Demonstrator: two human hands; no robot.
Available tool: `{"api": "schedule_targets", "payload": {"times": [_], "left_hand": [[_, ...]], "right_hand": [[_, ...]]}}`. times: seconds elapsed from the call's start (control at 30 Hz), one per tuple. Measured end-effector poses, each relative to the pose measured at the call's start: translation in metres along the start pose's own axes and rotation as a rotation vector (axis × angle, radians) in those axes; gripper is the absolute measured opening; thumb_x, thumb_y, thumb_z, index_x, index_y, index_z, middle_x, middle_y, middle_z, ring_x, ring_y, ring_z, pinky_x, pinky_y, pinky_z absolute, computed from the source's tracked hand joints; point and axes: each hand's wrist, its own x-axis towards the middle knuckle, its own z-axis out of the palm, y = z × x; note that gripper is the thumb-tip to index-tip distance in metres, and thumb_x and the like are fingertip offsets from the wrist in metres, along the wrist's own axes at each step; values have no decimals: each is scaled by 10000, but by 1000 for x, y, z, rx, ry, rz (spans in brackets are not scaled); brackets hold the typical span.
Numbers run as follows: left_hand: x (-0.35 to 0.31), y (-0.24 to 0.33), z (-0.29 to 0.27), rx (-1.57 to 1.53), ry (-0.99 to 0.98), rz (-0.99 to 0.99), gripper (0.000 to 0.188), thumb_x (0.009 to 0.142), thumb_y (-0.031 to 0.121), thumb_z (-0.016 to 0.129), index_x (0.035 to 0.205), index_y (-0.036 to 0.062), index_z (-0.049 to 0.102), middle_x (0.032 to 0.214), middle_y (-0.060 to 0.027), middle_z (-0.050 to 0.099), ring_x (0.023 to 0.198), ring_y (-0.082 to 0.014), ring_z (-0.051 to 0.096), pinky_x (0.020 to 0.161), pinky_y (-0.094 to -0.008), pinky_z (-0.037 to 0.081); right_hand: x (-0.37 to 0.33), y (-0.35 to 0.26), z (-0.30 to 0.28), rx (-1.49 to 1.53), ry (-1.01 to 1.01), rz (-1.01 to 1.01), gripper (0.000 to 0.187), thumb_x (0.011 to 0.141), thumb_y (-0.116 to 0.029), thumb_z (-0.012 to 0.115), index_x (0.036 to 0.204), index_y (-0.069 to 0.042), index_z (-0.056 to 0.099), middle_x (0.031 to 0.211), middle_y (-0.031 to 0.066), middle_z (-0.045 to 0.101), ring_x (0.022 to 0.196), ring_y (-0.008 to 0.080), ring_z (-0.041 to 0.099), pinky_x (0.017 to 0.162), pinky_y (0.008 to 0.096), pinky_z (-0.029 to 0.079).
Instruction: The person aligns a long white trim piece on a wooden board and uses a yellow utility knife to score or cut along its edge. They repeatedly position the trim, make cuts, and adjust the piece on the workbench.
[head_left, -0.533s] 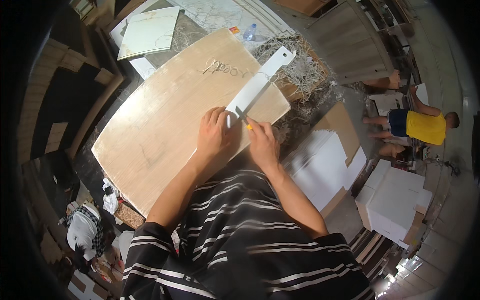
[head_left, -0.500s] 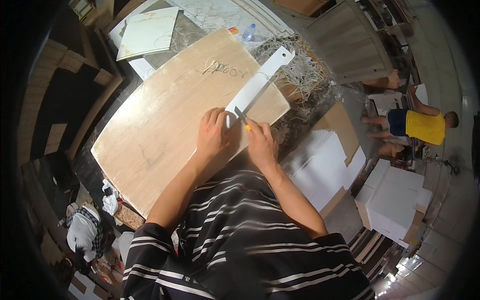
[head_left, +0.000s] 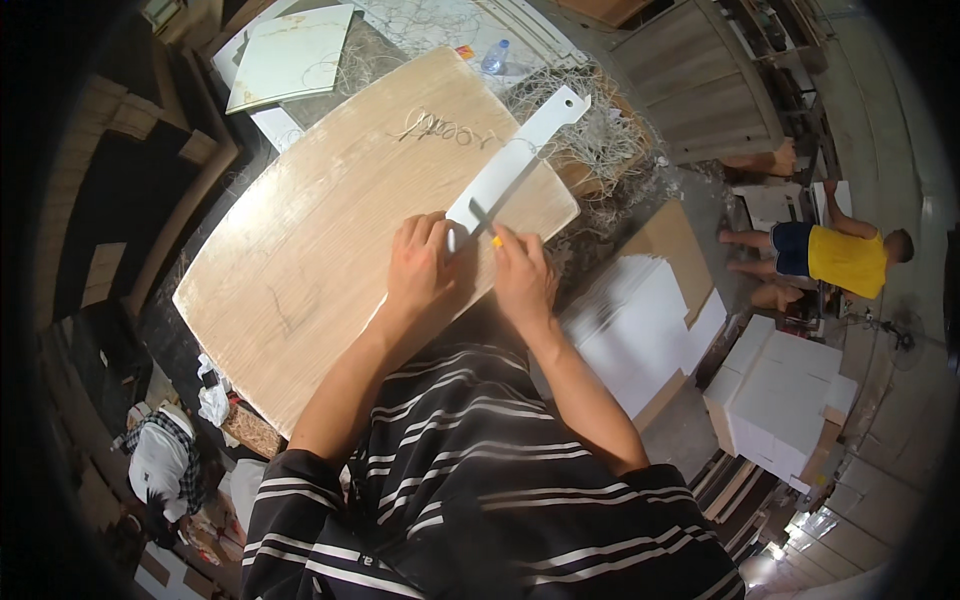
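My left hand [head_left: 418,264] has its fingers closed over the near part of a long white strip [head_left: 512,165] with a small hole at its far end. Beneath the strip lies a large pale wood-grain panel [head_left: 330,220] with curved edges. In my right hand [head_left: 524,272], a utility knife [head_left: 480,212] with a bit of yellow showing points its dark blade at the strip's right edge. Whether the blade touches the strip I cannot tell. Thin curled shavings [head_left: 450,132] rest on the panel's far part. The knife's handle is mostly hidden by my fingers.
A heap of tangled shavings [head_left: 600,135] sits beyond the panel's right corner, near a plastic bottle [head_left: 495,57]. White boards [head_left: 635,325] in cardboard stand close on my right. A person in a yellow top [head_left: 845,258] is farther right; another person [head_left: 163,462] is at lower left.
The whole view has shifted slightly. Both hands stay at nearly the same place on the strip, with the knife blade still angled at its edge.
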Motion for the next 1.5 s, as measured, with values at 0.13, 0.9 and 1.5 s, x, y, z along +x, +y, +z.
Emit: {"api": "schedule_targets", "payload": {"times": [0.13, 0.9, 1.5], "left_hand": [[-1, -5, 5, -1, 3, 19, 423, 748, 80, 780, 1154, 64, 664, 1240, -157, 623, 1119, -346, 573, 967, -441, 468], [-5, -4, 6, 56, -26, 52, 438, 762, 50, 750, 1192, 132, 718, 1201, -155, 615, 1030, -337, 572, 900, -421, 515], [-7, -1, 3, 37, -19, 34, 397, 790, 78, 744, 1183, 135, 729, 1193, -148, 624, 1013, -340, 567, 894, -422, 515]], "right_hand": [[10, 4, -5, 15, -5, 2, 321, 980, -163, 609, 1295, -141, 669, 1066, 120, 626, 927, 347, 658, 786, 437, 533], [37, 20, -3, -30, 16, -31, 347, 986, -198, 604, 1327, -152, 647, 1102, 95, 611, 968, 351, 644, 805, 463, 517], [71, 29, -5, -101, 98, 55, 361, 1006, -223, 577, 1358, -150, 608, 1185, 106, 620, 1051, 375, 648, 855, 486, 531]]}}
